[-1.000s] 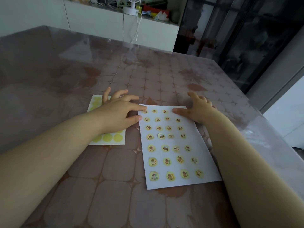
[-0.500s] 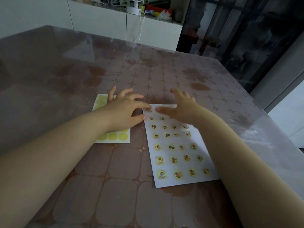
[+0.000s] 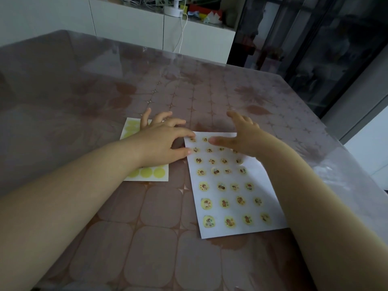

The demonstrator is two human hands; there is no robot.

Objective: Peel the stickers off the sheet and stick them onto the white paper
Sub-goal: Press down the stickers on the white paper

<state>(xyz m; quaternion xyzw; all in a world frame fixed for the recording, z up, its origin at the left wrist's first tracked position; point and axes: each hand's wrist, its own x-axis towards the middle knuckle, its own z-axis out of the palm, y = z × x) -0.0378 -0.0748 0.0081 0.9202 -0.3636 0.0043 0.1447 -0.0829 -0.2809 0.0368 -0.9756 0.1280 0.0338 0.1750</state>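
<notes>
left hand lies splayed over the sticker sheet, fingertips touching the white paper corner — right hand, fingers spread, holds nothing above it, toward the table near edge.

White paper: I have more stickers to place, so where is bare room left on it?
Bare room: the strip between the bottom sticker row and the near edge of the white paper, and the margin between the right sticker column and the right forearm. Crowded: the far end, where the left hand and right hand crowd tightly packed stickers.
</notes>
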